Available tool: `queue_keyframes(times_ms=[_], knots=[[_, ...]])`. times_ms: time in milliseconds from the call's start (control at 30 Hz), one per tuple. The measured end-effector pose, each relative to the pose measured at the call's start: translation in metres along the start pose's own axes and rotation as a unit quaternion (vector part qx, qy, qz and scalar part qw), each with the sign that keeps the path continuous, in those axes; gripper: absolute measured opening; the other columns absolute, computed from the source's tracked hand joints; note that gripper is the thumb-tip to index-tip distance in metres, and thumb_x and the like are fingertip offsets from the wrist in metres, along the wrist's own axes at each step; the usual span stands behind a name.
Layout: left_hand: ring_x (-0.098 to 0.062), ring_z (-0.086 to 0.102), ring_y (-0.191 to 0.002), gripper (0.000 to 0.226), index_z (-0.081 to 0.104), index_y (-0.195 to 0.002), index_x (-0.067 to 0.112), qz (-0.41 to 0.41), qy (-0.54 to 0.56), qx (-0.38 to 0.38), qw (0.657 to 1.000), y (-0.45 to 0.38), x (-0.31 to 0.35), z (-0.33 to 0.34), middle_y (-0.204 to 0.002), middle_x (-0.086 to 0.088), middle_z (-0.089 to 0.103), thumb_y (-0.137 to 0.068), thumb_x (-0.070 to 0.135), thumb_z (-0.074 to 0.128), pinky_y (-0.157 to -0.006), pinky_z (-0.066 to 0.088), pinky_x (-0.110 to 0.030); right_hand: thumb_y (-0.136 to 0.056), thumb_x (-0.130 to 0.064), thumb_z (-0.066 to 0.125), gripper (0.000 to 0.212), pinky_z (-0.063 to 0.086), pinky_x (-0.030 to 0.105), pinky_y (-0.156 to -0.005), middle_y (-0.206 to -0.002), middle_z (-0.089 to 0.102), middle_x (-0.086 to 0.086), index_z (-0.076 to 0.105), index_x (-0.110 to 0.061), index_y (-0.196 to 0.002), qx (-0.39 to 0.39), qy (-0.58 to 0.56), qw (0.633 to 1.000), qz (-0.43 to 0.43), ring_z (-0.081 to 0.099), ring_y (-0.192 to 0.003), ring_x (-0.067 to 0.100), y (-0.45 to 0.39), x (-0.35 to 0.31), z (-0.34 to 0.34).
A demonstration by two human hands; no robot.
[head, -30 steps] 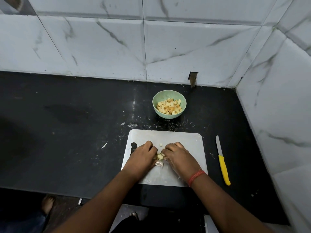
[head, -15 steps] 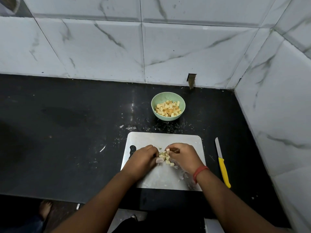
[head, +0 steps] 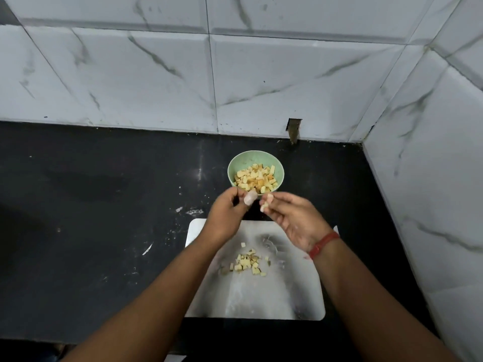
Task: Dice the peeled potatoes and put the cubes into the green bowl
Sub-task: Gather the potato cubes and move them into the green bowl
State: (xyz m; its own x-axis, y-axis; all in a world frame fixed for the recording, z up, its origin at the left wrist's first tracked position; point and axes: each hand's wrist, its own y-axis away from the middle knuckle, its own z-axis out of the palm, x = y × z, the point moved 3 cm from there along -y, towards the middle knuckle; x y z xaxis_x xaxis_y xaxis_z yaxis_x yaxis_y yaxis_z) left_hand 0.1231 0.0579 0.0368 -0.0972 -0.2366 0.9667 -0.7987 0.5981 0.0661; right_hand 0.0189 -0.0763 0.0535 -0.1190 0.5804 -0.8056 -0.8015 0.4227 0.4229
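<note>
The green bowl [head: 277, 163] stands on the black counter behind the board and holds several pale yellow potato cubes [head: 254, 180]. Both hands hover just short of its near rim, above the counter. My left hand [head: 228, 212] has its fingers curled round a pale, blurred lump that looks like cubes. My right hand [head: 294, 220] pinches a few cubes at its fingertips. Several more cubes [head: 247, 263] lie loose in the middle of the white cutting board [head: 261, 299].
Marble-tiled walls close off the back and the right side. The black counter [head: 104, 218] stretches to the left, with white scraps [head: 194, 211] beside the board. The counter's front edge runs just below the board.
Both hands lifted off the cutting board with some cubes and moved forward to the bowl's near rim. A small heap of cubes stayed on the board. The camera tilted up.
</note>
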Motion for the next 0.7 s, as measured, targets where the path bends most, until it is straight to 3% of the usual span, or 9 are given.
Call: queue_keyframes(times_ms=[67, 133, 167, 233, 267, 300, 533, 633, 700], knots=[[-0.015, 0.063, -0.078, 0.022, 0.066, -0.093, 0.011, 0.004, -0.033, 0.021, 0.999, -0.031, 0.016, 0.001, -0.088, -0.003, 0.07, -0.101, 0.032, 0.064, -0.074, 0.05, -0.032, -0.091, 0.005, 0.061, 0.014, 0.058, 0.026, -0.083, -0.1, 0.073, 0.015, 0.067, 0.001, -0.102, 0.023, 0.015, 0.998, -0.048, 0.07, -0.092, 0.021, -0.027, -0.025, 0.009], [-0.016, 0.064, -0.082, 0.018, 0.068, -0.099, 0.012, 0.025, -0.161, -0.002, 0.987, -0.065, 0.028, 0.002, -0.092, -0.003, 0.072, -0.102, 0.028, 0.062, -0.074, 0.049, -0.032, -0.091, 0.005, 0.06, 0.016, 0.057, 0.031, -0.088, -0.099, 0.072, 0.011, 0.071, -0.004, -0.099, 0.062, 0.154, 0.98, -0.114, 0.07, -0.093, 0.022, -0.057, -0.046, 0.016], [-0.021, 0.065, -0.088, 0.017, 0.068, -0.105, 0.012, 0.033, -0.244, -0.037, 0.968, -0.079, 0.031, 0.003, -0.098, -0.005, 0.073, -0.103, 0.026, 0.06, -0.078, 0.051, -0.035, -0.09, 0.003, 0.058, 0.022, 0.056, 0.032, -0.09, -0.1, 0.073, 0.008, 0.073, -0.008, -0.101, 0.076, 0.301, 0.938, -0.151, 0.069, -0.094, 0.022, -0.071, -0.053, 0.018], [-0.028, 0.066, -0.099, 0.022, 0.068, -0.116, 0.012, 0.039, -0.36, -0.101, 0.927, -0.094, 0.035, 0.005, -0.109, -0.009, 0.072, -0.103, 0.023, 0.055, -0.087, 0.054, -0.042, -0.089, 0.002, 0.05, 0.037, 0.05, 0.024, -0.086, -0.104, 0.072, 0.006, 0.073, -0.017, -0.111, 0.059, 0.583, 0.793, -0.167, 0.067, -0.096, 0.022, -0.087, -0.055, 0.023], [-0.029, 0.066, -0.102, 0.023, 0.067, -0.119, 0.013, 0.043, -0.383, -0.115, 0.915, -0.098, 0.037, 0.004, -0.111, -0.009, 0.072, -0.102, 0.022, 0.054, -0.089, 0.054, -0.044, -0.089, 0.002, 0.047, 0.042, 0.047, 0.022, -0.083, -0.107, 0.071, 0.007, 0.072, -0.02, -0.115, 0.052, 0.652, 0.738, -0.167, 0.066, -0.098, 0.024, -0.093, -0.054, 0.023], [-0.029, 0.066, -0.102, 0.024, 0.067, -0.12, 0.014, 0.05, -0.397, -0.115, 0.909, -0.099, 0.038, 0.003, -0.112, -0.008, 0.072, -0.102, 0.022, 0.053, -0.09, 0.055, -0.045, -0.088, 0.002, 0.046, 0.045, 0.047, 0.022, -0.083, -0.109, 0.07, 0.008, 0.071, -0.022, -0.117, 0.049, 0.676, 0.715, -0.168, 0.065, -0.099, 0.025, -0.096, -0.052, 0.022], [-0.022, 0.066, -0.094, 0.025, 0.068, -0.116, 0.021, 0.13, -0.379, -0.05, 0.915, -0.087, 0.032, -0.004, -0.108, 0.002, 0.071, -0.104, 0.034, 0.05, -0.077, 0.055, -0.041, -0.089, 0.0, 0.048, 0.036, 0.052, 0.036, -0.093, -0.111, 0.069, 0.006, 0.073, -0.017, -0.11, 0.083, 0.639, 0.725, -0.244, 0.064, -0.102, 0.023, -0.094, -0.047, 0.02], [-0.017, 0.061, -0.093, 0.024, 0.066, -0.116, 0.021, 0.2, -0.337, 0.006, 0.92, -0.058, 0.024, -0.01, -0.105, 0.005, 0.067, -0.105, 0.035, 0.05, -0.073, 0.05, -0.037, -0.089, -0.001, 0.05, 0.031, 0.051, 0.03, -0.091, -0.105, 0.067, -0.003, 0.072, -0.016, -0.105, 0.113, 0.596, 0.718, -0.34, 0.06, -0.101, 0.013, -0.062, -0.037, 0.014], [-0.013, 0.059, -0.09, 0.022, 0.065, -0.114, 0.021, 0.206, -0.315, 0.017, 0.926, -0.034, 0.007, -0.013, -0.102, 0.007, 0.065, -0.106, 0.036, 0.05, -0.072, 0.047, -0.034, -0.088, -0.001, 0.049, 0.031, 0.049, 0.026, -0.088, -0.101, 0.066, -0.004, 0.072, -0.014, -0.103, 0.087, 0.595, 0.707, -0.372, 0.058, -0.099, 0.013, -0.036, -0.018, 0.011]])
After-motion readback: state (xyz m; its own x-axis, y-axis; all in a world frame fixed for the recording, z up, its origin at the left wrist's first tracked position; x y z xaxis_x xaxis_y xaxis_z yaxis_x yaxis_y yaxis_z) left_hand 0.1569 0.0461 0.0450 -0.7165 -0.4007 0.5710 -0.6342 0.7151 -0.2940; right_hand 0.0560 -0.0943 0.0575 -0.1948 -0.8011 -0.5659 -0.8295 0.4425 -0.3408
